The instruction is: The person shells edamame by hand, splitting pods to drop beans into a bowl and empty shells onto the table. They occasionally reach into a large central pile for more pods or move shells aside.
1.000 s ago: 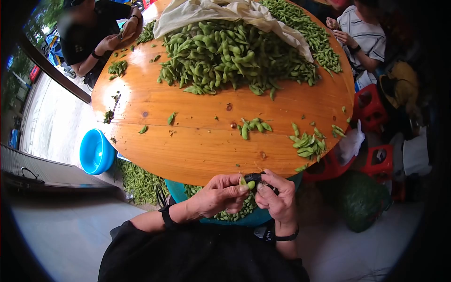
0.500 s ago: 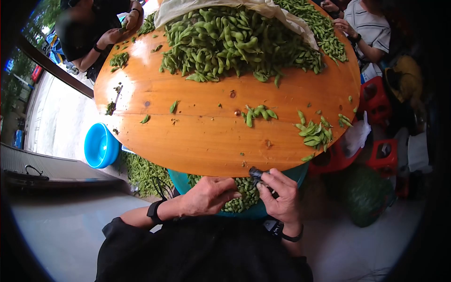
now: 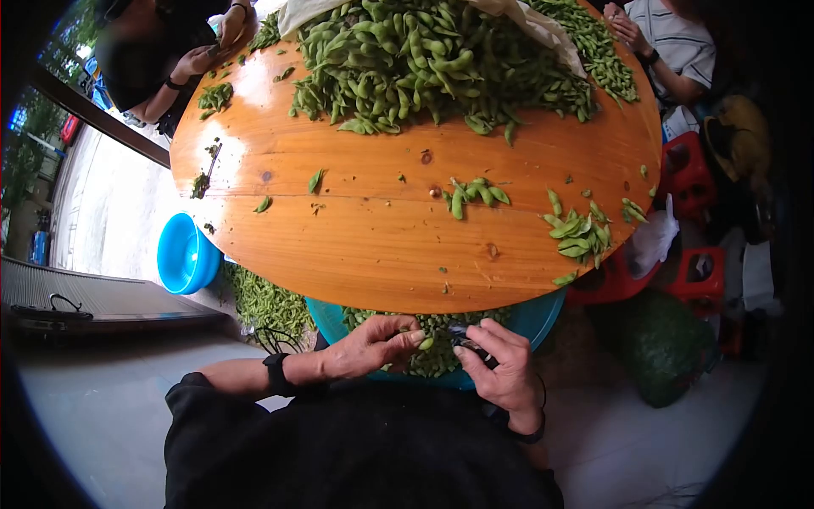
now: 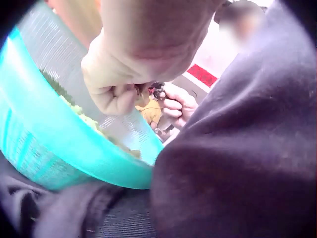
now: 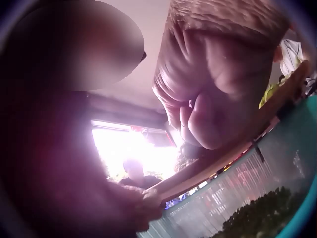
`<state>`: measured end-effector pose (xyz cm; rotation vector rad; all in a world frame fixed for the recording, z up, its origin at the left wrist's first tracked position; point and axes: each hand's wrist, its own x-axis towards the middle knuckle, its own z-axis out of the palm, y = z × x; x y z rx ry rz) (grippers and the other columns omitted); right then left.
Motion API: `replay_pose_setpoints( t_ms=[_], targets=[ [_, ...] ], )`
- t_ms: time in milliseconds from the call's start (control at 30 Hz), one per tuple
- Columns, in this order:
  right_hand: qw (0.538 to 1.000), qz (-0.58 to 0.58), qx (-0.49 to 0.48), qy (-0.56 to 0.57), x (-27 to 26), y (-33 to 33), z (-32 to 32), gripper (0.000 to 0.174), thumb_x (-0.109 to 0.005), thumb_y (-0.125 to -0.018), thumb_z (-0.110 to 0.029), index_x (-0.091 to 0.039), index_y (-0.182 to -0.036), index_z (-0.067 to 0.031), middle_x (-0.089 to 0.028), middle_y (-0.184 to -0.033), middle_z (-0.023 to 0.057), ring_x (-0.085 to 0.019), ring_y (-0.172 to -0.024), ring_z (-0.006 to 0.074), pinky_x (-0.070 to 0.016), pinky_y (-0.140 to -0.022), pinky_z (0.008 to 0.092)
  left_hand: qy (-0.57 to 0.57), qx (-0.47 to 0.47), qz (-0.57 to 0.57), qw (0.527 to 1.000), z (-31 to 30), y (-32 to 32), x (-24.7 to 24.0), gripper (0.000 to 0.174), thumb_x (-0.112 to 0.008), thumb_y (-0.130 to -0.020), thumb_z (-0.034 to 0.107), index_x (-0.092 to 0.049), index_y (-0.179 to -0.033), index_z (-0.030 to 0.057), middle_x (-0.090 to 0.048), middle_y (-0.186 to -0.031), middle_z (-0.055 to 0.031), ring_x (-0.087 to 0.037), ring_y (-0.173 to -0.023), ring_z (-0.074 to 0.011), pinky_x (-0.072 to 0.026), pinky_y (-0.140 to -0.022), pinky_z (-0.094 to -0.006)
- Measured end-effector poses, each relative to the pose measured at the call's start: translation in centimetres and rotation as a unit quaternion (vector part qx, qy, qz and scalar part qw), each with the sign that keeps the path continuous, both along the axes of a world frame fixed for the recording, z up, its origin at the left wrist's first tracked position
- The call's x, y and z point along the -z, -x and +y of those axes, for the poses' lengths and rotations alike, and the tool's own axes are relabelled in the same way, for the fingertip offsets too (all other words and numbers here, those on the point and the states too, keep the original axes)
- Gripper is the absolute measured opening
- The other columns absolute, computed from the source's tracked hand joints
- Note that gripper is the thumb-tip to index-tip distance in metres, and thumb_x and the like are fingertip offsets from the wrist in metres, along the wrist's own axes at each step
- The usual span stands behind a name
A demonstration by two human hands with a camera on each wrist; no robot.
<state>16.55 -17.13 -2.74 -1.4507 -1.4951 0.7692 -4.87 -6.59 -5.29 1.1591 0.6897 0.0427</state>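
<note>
My left hand (image 3: 373,346) pinches a green soybean pod (image 3: 426,343) between thumb and forefinger, over a teal tub (image 3: 549,321). Opposite it, the right hand (image 3: 504,373) grips a small black tool (image 3: 462,331), mostly covered by fingers; I cannot tell its kind. Trimmed-looking green pods (image 3: 437,363) lie in the tub beneath both hands. In the left wrist view, the curled left hand (image 4: 133,54) hangs over the tub wall (image 4: 54,144), with the right hand beyond. The right wrist view has the right hand (image 5: 213,94) with fingers folded in.
A wooden table (image 3: 356,246) curves just beyond the tub, bearing a big pod heap (image 3: 424,72) partly under cloth (image 3: 555,38) and a small pod cluster (image 3: 581,233). A blue basin (image 3: 182,254) stands left, red stools (image 3: 687,174) right. Two people sit across.
The hands, together at a pod a second ago, have drawn apart. The left dipped toward the tub and now shows a pod at its fingertips. The right keeps the black tool.
</note>
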Motion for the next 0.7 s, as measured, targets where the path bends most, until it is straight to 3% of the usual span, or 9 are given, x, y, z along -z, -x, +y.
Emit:
replay_pose_setpoints(
  t_ms=[100, 233, 367, 433, 467, 533, 567, 600, 700],
  targets=[
    [1.000, 0.019, -0.005, -0.016, 0.3, 0.8, 0.6, 0.030, -0.078, -0.078, -0.003, -0.065, -0.105, 0.0016, -0.059, -0.088, 0.0119, -0.061, -0.069, 0.0258, -0.0485, -0.060, 0.0337, 0.255, -0.042, -0.089, 0.962, -0.3, -1.2, -0.2, 0.031, -0.050, -0.104, 0.031, -0.055, -0.089, 0.0050, -0.050, -0.068, -0.0018, -0.044, -0.057, -0.0120, -0.0415, -0.056, -0.0285],
    [0.998, 0.035, -0.002, -0.043, 1.0, 0.6, 0.9, 0.032, -0.079, -0.077, -0.004, -0.066, -0.105, 0.0028, -0.060, -0.086, 0.0114, -0.062, -0.073, 0.0233, -0.0497, -0.063, 0.0314, 0.317, -0.037, -0.106, 0.942, -0.9, -2.0, -0.2, 0.027, -0.052, -0.103, 0.030, -0.059, -0.095, 0.0050, -0.054, -0.071, -0.0021, -0.045, -0.058, -0.0124, -0.0434, -0.058, -0.0282],
    [0.998, 0.055, 0.027, -0.024, 0.6, 0.6, 1.0, 0.031, -0.080, -0.078, -0.007, -0.066, -0.104, 0.0048, -0.061, -0.085, 0.0116, -0.061, -0.073, 0.0204, -0.0482, -0.062, 0.0293, 0.279, -0.051, -0.118, 0.952, -0.8, -2.2, -1.1, 0.025, -0.054, -0.102, 0.028, -0.059, -0.097, 0.0048, -0.055, -0.073, -0.0001, -0.051, -0.061, -0.0129, -0.0450, -0.059, -0.0286],
    [0.998, 0.046, 0.018, -0.027, 0.5, 0.7, 1.1, 0.031, -0.079, -0.078, -0.005, -0.066, -0.104, 0.0040, -0.061, -0.086, 0.0124, -0.062, -0.072, 0.0225, -0.0498, -0.062, 0.0309, 0.001, 0.043, -0.071, 0.997, -0.2, -2.1, -2.3, 0.022, -0.058, -0.100, 0.024, -0.060, -0.096, 0.0024, -0.056, -0.071, -0.0026, -0.057, -0.063, -0.0166, -0.0453, -0.058, -0.0305],
    [0.999, 0.037, 0.008, -0.031, 0.4, 0.7, 1.2, 0.030, -0.078, -0.079, -0.004, -0.066, -0.105, 0.0032, -0.061, -0.087, 0.0133, -0.063, -0.072, 0.0246, -0.0514, -0.063, 0.0325, 0.001, 0.042, -0.071, 0.997, -0.2, -2.1, -2.2, 0.022, -0.058, -0.100, 0.024, -0.060, -0.096, 0.0024, -0.056, -0.071, -0.0026, -0.057, -0.063, -0.0166, -0.0453, -0.058, -0.0305],
    [0.998, 0.069, 0.009, -0.006, 0.7, 1.0, 1.0, 0.029, -0.078, -0.080, -0.004, -0.066, -0.105, 0.0038, -0.060, -0.085, 0.0117, -0.062, -0.068, 0.0213, -0.0501, -0.059, 0.0308, -0.329, 0.052, -0.104, 0.937, -0.3, -2.2, -1.9, 0.017, -0.065, -0.093, 0.016, -0.060, -0.097, -0.0003, -0.058, -0.075, -0.0110, -0.059, -0.068, -0.0255, -0.0448, -0.060, -0.0368],
    [0.995, 0.101, 0.011, 0.017, 0.8, 1.0, 0.9, 0.029, -0.077, -0.081, -0.005, -0.065, -0.106, 0.0043, -0.060, -0.083, 0.0101, -0.061, -0.064, 0.0180, -0.0487, -0.055, 0.0291, -0.310, 0.038, -0.110, 0.944, -0.3, -2.2, -2.1, 0.015, -0.067, -0.090, 0.011, -0.060, -0.094, -0.0022, -0.056, -0.078, -0.0151, -0.058, -0.069, -0.0329, -0.0454, -0.062, -0.0401],
    [0.995, 0.099, 0.011, 0.017, 0.7, 1.1, 0.8, 0.029, -0.077, -0.081, -0.005, -0.065, -0.106, 0.0043, -0.060, -0.083, 0.0101, -0.061, -0.064, 0.0180, -0.0487, -0.055, 0.0291, -0.310, 0.038, -0.111, 0.943, -0.3, -2.2, -2.0, 0.015, -0.067, -0.090, 0.011, -0.060, -0.094, -0.0022, -0.056, -0.078, -0.0151, -0.058, -0.069, -0.0329, -0.0454, -0.062, -0.0401],
    [0.957, 0.277, 0.006, 0.088, 0.3, 1.3, 0.7, 0.026, -0.075, -0.085, -0.006, -0.064, -0.106, 0.0060, -0.059, -0.081, 0.0060, -0.056, -0.056, 0.0107, -0.0425, -0.046, 0.0248, -0.347, 0.010, -0.144, 0.927, -0.4, -2.2, -1.8, 0.015, -0.067, -0.092, 0.013, -0.060, -0.089, 0.0002, -0.054, -0.070, -0.0109, -0.058, -0.062, -0.0262, -0.0434, -0.055, -0.0362]
  ],
)
